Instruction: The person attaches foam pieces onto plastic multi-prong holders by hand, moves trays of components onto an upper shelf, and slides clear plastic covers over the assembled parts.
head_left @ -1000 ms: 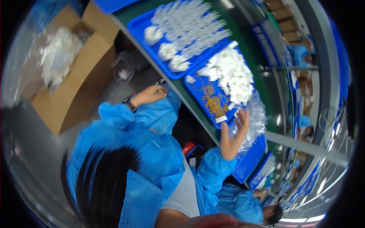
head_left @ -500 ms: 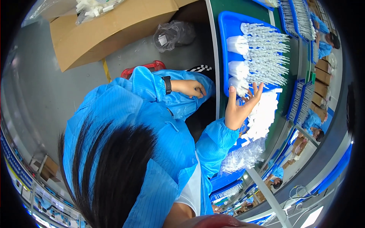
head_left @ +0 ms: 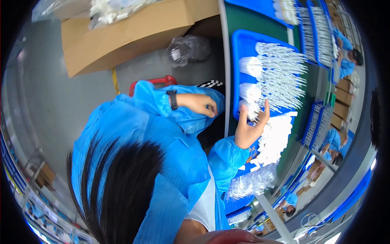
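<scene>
In a blue tray (head_left: 238, 44) on the bench lie many thin translucent-white stick-like pieces (head_left: 283, 77), spread out in rows. Beside them, along the tray's near side, stand rounded white bundles or caps (head_left: 250, 67), whose exact kind I cannot tell. My right hand (head_left: 251, 129) is over the tray's lower end, thumb and forefinger wide apart on either side of the lowest white bundle (head_left: 252, 109). Whether they touch it is unclear. My left hand (head_left: 199, 105), with a black watch at the wrist, rests on my lap, fingers curled in with nothing visible in them.
Just below the tray lies a heap of white pieces (head_left: 276, 136), then clear plastic bags (head_left: 250, 181). A large cardboard box (head_left: 130, 36), a red stool (head_left: 153, 81) and a crumpled clear bag (head_left: 189, 51) are off the bench. More blue trays (head_left: 321, 32) and co-workers sit beyond.
The view has shifted, so the bench appears lower. My right hand has come further over the lowest bundle, its fingers less fanned out. My left fingers have curled in more.
</scene>
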{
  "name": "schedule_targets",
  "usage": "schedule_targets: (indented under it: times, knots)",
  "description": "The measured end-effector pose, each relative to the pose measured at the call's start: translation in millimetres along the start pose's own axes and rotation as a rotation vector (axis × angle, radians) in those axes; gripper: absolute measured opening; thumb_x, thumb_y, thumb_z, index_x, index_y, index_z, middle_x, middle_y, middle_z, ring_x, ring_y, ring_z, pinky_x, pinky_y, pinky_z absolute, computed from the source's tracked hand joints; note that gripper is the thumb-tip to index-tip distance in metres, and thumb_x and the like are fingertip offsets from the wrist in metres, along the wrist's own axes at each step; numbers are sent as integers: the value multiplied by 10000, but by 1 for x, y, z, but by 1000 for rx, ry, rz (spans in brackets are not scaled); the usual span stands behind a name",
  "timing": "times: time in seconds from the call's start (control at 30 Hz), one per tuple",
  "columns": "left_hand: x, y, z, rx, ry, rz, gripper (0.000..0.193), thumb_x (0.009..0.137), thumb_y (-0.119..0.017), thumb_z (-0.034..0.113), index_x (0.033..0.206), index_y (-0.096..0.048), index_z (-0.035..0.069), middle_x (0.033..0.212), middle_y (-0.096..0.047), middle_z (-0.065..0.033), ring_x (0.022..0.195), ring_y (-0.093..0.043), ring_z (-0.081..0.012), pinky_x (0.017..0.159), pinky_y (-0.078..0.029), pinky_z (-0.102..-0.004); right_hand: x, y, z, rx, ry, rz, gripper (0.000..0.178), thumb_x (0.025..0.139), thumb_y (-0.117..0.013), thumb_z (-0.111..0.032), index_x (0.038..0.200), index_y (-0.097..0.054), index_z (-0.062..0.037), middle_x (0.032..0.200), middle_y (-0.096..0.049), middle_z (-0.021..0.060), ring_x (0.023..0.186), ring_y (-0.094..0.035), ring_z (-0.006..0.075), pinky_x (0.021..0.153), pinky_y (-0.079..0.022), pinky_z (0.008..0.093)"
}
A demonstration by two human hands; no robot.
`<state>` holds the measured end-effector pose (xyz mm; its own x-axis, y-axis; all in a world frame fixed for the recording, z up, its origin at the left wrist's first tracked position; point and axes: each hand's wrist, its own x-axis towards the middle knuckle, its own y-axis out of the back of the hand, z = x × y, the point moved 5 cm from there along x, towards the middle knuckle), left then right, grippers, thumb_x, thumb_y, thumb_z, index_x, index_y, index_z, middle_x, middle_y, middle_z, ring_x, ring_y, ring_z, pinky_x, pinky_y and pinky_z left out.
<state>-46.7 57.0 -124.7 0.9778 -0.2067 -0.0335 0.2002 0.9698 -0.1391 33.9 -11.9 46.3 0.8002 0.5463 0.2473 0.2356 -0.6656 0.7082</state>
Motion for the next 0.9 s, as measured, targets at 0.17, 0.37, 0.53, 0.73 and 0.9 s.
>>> schedule_targets:
  times: [0.17,0.37,0.53,0.73,0.9]
  knots:
    - [0,-4,66,29,-29,-73,286,882,-560,267,1062,-605,50,1055,-614,-83,953,-579,-179,771,-463,-297,6,16,12,74,-33,97,605,713,-736,-54,1248,-457,-16,1059,-588,169,946,-588,238,807,-466,323]
    - [-6,-16,125,-45,83,-257,305,887,-567,268,1097,-590,48,990,-628,-57,867,-598,-137,710,-479,-269,-16,51,7,197,21,316,677,674,-756,-51,1265,-427,-19,1047,-614,152,948,-580,245,824,-451,329]
    - [9,-52,136,-456,44,-403,628,920,-500,257,1399,-142,67,1114,-530,-145,910,-604,-222,724,-515,-310,-48,87,18,364,15,396,690,682,-748,-50,1271,-389,-13,1059,-606,166,957,-581,241,822,-454,332]
    - [31,-90,132,-621,-16,-278,692,889,-529,378,1383,-180,42,1218,-470,-168,1016,-566,-248,752,-527,-364,-77,108,24,449,12,371,685,691,-740,-61,1273,-384,-9,1034,-613,179,950,-606,254,820,-471,339]
    - [40,-95,118,-632,-77,-78,547,869,-589,283,1281,-358,7,1184,-495,-133,1012,-556,-207,738,-542,-326,-90,111,36,581,-75,389,688,693,-729,-53,1284,-379,-11,1039,-618,181,959,-608,245,826,-472,334]
